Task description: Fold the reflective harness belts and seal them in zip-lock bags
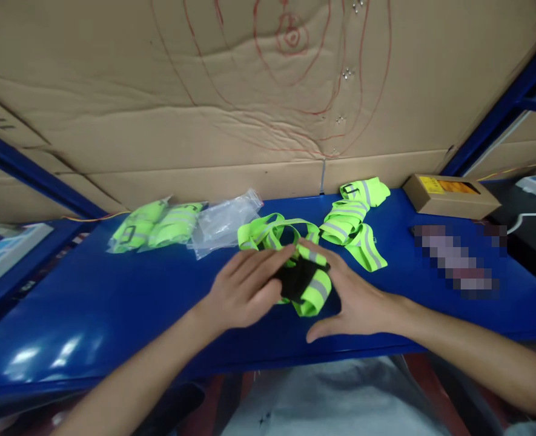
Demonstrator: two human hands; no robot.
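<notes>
A neon yellow-green strap with grey reflective stripes (pixel 317 290) and a black part lies at the near middle of the blue table. My left hand (pixel 247 287) grips its left side, fingers bent over the black part and thumb beside them. On the right, my right hand (pixel 356 297) rests against the strap, fingers reaching behind it and thumb spread away toward the table edge. Loops of the same strap (pixel 279 230) arch up just behind both hands. The fingertips of my right hand are partly hidden by the strap.
Rolled green straps (pixel 344 221) lie at the back right, near a cardboard box (pixel 453 197). Bagged green straps (pixel 158 227) and a clear plastic bag (pixel 226 221) lie back left on the blue table (pixel 135 315). Cardboard (pixel 204 133) stands behind. A blurred item lies right.
</notes>
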